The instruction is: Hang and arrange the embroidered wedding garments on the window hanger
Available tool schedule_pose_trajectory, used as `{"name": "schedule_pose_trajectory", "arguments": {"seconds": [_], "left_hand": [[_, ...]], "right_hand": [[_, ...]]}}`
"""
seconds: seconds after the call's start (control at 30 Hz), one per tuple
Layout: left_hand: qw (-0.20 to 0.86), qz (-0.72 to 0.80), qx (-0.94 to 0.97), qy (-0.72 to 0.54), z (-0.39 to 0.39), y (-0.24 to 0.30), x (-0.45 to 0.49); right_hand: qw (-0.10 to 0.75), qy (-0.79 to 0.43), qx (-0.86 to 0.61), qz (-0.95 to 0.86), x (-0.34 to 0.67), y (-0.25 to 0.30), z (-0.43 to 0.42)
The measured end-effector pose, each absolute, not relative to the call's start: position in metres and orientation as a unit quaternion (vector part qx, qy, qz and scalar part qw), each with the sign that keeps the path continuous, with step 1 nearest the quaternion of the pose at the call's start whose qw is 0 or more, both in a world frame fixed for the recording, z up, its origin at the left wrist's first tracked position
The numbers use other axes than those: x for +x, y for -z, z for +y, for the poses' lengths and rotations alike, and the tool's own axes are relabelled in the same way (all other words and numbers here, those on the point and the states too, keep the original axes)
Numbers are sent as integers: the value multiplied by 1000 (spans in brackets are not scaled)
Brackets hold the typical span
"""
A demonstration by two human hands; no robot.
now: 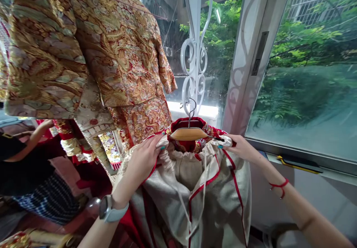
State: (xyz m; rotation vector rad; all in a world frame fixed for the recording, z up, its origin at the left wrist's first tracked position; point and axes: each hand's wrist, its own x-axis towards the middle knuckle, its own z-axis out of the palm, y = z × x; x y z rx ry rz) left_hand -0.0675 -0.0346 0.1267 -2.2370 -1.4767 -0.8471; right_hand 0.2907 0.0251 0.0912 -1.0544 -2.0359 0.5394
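Note:
Hanging in front of me is a silvery skirt [220, 199] with red piping, a gathered waistband and loose white ties. A wooden hanger [189, 134] with a metal hook is at its waist, and a red embroidered garment [205, 123] shows behind the hanger. My left hand [145, 158], with a watch on the wrist, grips the waistband at the hanger's left end. At the right end, my right hand [241, 147] pinches the waistband near a dark clip on the hanger. Folds of cloth partly hide the fingertips of both hands.
Gold and red brocade jackets [119, 51] hang at the left. A white scrolled window grille [192, 65] stands behind the hanger, beside a sliding window [304, 88]. A black and yellow tool [299, 164] lies on the sill. Another person [25, 162] is at the far left.

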Motion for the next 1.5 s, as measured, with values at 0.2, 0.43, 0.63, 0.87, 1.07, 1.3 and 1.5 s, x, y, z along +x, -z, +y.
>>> {"name": "schedule_pose_trajectory", "arguments": {"seconds": [0.2,0.43,0.63,0.87,1.07,1.3,1.5], "left_hand": [[177,-543,-788,232,-18,-118,-77],[156,-554,-777,255,-12,-114,-73],[240,-516,-744,350,-32,-103,-81],[133,-520,-556,635,-117,45,1],[-188,-624,-462,602,-111,79,42],[-239,-628,-482,563,-106,58,23],[-303,-578,-478,588,-164,109,23]], "right_hand": [[434,-429,-380,-695,310,-70,43],[458,-539,-474,-524,363,-32,39],[618,-236,-511,-549,327,-35,-18],[610,-257,-501,-558,189,28,-102],[529,-248,-556,-592,126,75,-79],[541,-320,-486,-607,144,85,-104],[558,-350,-509,-554,150,87,-104]]}}
